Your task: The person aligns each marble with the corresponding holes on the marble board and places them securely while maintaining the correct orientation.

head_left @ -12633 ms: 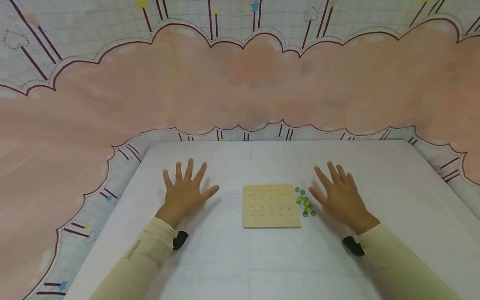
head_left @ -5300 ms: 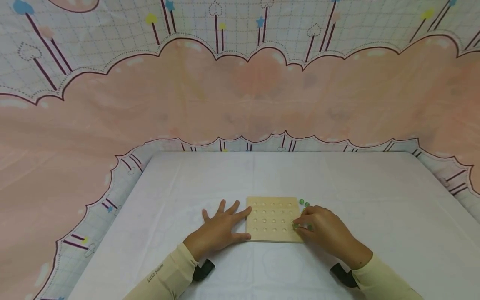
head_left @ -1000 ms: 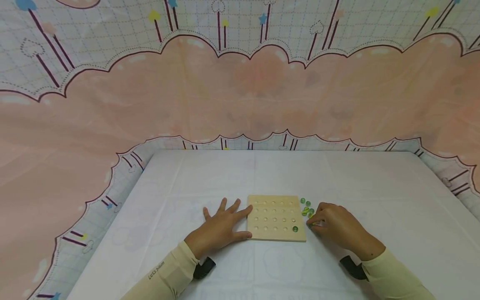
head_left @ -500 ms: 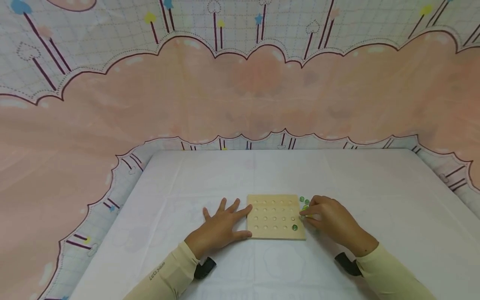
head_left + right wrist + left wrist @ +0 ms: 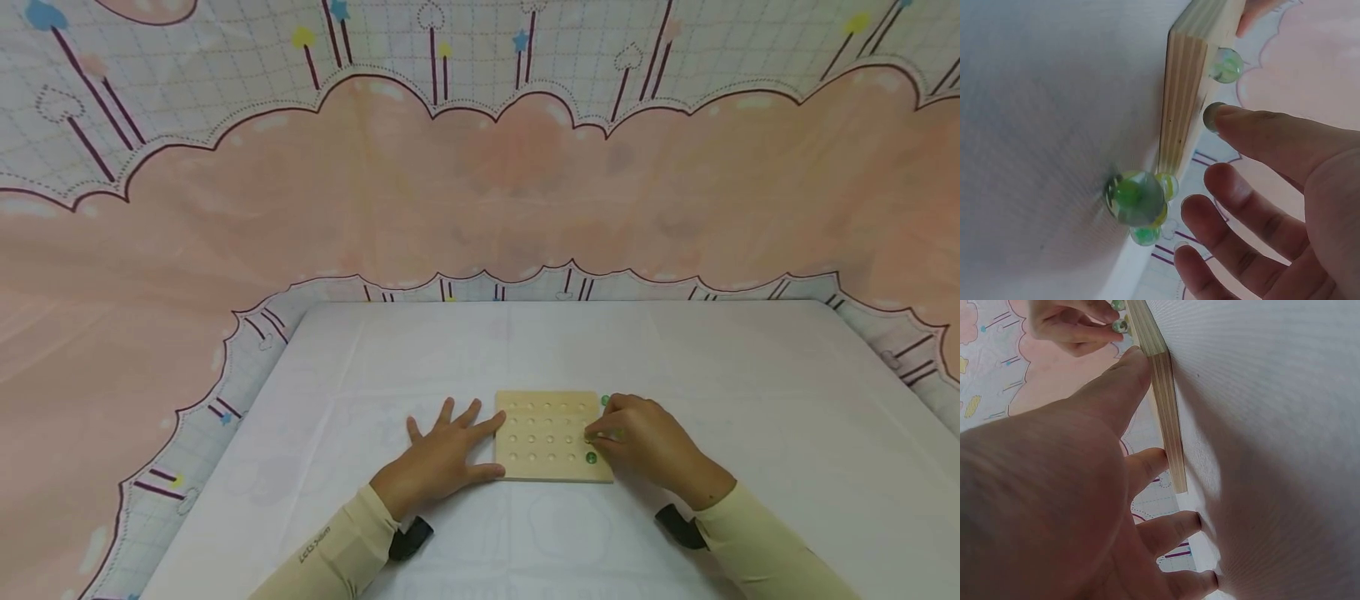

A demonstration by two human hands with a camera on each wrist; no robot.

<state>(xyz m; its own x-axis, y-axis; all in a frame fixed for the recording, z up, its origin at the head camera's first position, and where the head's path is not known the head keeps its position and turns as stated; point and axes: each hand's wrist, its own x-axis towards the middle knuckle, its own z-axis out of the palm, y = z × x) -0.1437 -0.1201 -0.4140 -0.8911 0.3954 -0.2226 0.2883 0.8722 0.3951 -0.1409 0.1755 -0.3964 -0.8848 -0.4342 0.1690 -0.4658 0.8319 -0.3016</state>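
A pale wooden board (image 5: 540,433) with rows of round dimples lies on the white table. My left hand (image 5: 435,462) rests at its left side, fingers spread, with thumb and forefinger touching the edge. My right hand (image 5: 648,442) pinches a glass marble (image 5: 1212,117) at the board's right side, over a dimple in the right-hand column. One green marble (image 5: 591,457) sits in the front right dimple. Several loose green and yellow marbles (image 5: 1136,199) lie beside the board's right edge, mostly hidden by my right hand in the head view.
The table (image 5: 420,350) is covered in white cloth. Behind and around it hangs a peach-and-white printed cloth (image 5: 480,183). Black wrist cameras (image 5: 410,538) are strapped beneath both sleeves.
My right hand took a marble from the loose group and carried it left onto the board's right column. Earlier, a green marble came to sit in the front right dimple. My left hand stays put.
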